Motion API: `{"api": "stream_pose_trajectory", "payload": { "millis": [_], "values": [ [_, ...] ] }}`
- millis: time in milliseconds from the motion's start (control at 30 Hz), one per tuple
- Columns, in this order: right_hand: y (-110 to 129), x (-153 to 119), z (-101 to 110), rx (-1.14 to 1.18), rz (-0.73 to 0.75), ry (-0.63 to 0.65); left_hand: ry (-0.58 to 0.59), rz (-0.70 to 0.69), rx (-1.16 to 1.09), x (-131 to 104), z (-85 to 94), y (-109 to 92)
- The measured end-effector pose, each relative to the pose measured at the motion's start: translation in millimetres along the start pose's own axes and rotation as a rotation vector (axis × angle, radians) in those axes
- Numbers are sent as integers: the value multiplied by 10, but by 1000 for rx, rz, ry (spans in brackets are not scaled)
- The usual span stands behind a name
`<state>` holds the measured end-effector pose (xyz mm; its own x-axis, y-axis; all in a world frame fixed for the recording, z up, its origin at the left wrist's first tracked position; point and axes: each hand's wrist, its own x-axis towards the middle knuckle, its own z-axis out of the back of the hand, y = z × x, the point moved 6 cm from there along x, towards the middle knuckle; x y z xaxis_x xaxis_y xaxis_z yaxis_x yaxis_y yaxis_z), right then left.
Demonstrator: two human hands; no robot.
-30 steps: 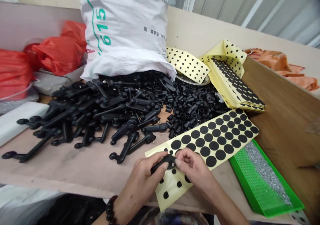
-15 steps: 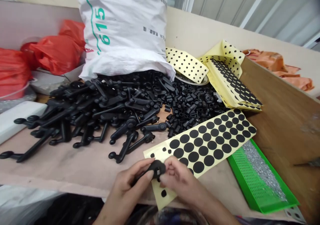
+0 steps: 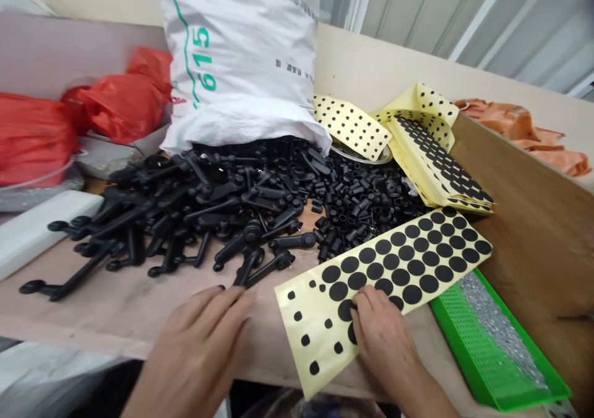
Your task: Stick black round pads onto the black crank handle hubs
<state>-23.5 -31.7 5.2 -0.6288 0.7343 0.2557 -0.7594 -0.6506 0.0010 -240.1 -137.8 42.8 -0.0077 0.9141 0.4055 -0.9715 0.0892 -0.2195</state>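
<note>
Two bare hands over a workbench, right hand point(image 3: 383, 337) flat with fingers loosely spread on a yellow sticker sheet point(image 3: 385, 282) of black dots, left hand point(image 3: 204, 337) open, fingertips touching a black plastic handle point(image 3: 245, 269) at the edge of a heap point(image 3: 195, 214) spilling from a white sack point(image 3: 241, 59), green tray point(image 3: 499, 350) just beside the sheet.

Single head-worn view, looking forward and down, close over bench point(image 3: 116, 307); no second view.

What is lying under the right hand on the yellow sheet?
The right hand rests on the yellow sheet, with its fingertips at the large black discs. One disc shows partly beside the fingers. Whether more discs lie under the palm cannot be seen.
</note>
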Motion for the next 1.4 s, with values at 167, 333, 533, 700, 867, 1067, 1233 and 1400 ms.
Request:
{"api": "stream_pose_trajectory", "payload": {
  "millis": [167,333,533,700,867,1067,1233,1400],
  "values": [
    [-62,0,-5,118,-23,19,92,-86,362,511,-260,-270],
    [-141,-15,-19,207,-44,27,209,0,398,653,-392,-204],
    [-98,13,8,269,-69,56,196,11,302,617,-427,-101],
    [-49,16,31,412,-55,76,199,39,265,610,-423,-88],
    [82,2,68,398,11,-3,186,33,241,600,-433,-68],
    [129,-35,102,421,62,6,54,3,118,535,-332,-34],
    [24,-34,148,623,-10,240,-44,306,-400,491,-156,164],
    [-144,25,227,1061,-198,300,282,796,-1362,424,-453,-33]
  ]
}}
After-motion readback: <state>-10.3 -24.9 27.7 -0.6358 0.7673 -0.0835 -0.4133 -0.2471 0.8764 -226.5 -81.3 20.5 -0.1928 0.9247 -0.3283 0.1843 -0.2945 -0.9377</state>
